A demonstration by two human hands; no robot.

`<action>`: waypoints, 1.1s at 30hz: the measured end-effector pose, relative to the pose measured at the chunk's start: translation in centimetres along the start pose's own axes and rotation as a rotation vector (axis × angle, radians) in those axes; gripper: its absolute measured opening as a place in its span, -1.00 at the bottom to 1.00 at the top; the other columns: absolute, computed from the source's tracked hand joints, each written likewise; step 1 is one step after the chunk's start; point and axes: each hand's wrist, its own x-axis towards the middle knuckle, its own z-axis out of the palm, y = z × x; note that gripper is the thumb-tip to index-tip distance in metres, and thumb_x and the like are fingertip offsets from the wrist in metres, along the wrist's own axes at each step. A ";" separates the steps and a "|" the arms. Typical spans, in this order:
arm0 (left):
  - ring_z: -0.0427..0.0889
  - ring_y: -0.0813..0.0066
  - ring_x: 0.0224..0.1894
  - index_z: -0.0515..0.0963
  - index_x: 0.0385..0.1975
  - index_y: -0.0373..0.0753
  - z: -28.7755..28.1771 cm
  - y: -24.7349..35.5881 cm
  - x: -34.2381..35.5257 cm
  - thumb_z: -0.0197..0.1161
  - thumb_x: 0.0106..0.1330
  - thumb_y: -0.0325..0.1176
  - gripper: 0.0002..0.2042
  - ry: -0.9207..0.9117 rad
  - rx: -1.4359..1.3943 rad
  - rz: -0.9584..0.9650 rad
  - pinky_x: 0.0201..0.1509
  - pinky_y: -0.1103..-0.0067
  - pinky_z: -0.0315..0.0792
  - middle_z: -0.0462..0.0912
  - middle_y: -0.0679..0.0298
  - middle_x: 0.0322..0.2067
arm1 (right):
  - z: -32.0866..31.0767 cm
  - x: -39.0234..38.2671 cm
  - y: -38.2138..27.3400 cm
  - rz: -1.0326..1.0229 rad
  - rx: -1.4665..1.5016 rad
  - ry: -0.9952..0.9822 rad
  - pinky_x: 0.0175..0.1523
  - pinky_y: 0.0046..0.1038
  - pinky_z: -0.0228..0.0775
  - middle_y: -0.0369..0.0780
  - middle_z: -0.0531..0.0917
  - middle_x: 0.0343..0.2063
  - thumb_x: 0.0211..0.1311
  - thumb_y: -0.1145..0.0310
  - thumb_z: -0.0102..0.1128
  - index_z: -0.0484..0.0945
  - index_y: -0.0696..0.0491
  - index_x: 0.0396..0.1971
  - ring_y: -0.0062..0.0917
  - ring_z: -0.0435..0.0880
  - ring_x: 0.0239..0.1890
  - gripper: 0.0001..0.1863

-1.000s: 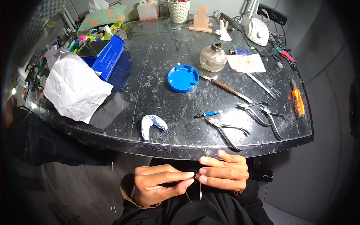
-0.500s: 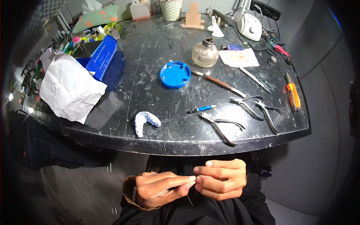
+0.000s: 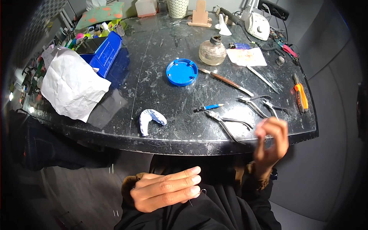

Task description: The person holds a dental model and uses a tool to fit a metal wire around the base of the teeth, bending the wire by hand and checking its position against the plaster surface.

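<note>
My left hand is over my lap, its fingers pressed together around a thin bent wire. One looped end of the wire shows past the fingertips, and another bit hangs below. My right hand is raised at the front right edge of the bench, slightly blurred, fingers curved and apart. Nothing shows in it. Just beyond its fingers lie pliers, their handles partly hidden by the hand. To the left rest other pliers and a third pair. A horseshoe-shaped, pale blue-white dental cast lies near the front edge.
On the dark bench are a blue round dish, a glass burner, a brown-handled knife, a blue pencil and orange-handled cutters. White paper and a blue bin stand left.
My hands have come apart. The right one has let go of the wire and moved up and right to the pliers; the left keeps the wire, its fingers now extended over it.
</note>
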 end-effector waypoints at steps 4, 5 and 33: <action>0.64 0.18 -0.20 0.56 -0.27 -0.43 0.3 -0.2 0.5 0.36 -0.06 -0.58 -0.71 0.030 -0.004 0.016 -0.28 0.62 0.63 0.61 0.00 -0.29 | -3.5 0.6 4.7 0.304 -0.488 -0.124 0.04 -0.33 0.24 -0.09 0.50 -0.19 0.00 0.34 0.29 0.43 0.19 -0.41 -0.26 0.43 -0.04 -0.73; 0.64 0.19 -0.22 0.56 -0.29 -0.43 0.3 -0.2 0.5 0.36 -0.06 -0.57 -0.72 0.049 0.005 0.027 -0.30 0.64 0.63 0.62 0.01 -0.31 | -4.1 0.3 5.9 0.318 -0.543 -0.194 0.05 -0.31 0.23 -0.08 0.50 -0.17 0.00 0.32 0.29 0.41 0.19 -0.39 -0.25 0.42 -0.02 -0.69; 0.60 0.13 -0.13 0.53 -0.27 -0.52 0.7 -2.7 2.2 0.30 -0.03 -0.66 -0.73 -0.220 -0.594 -0.020 -0.16 0.48 0.60 0.56 -0.13 -0.21 | -1.3 -5.2 -0.6 0.007 1.251 -0.765 -0.41 -0.41 0.43 -0.05 0.50 -0.39 -0.01 0.29 0.30 0.41 0.22 -0.64 -0.31 0.56 -0.45 -0.68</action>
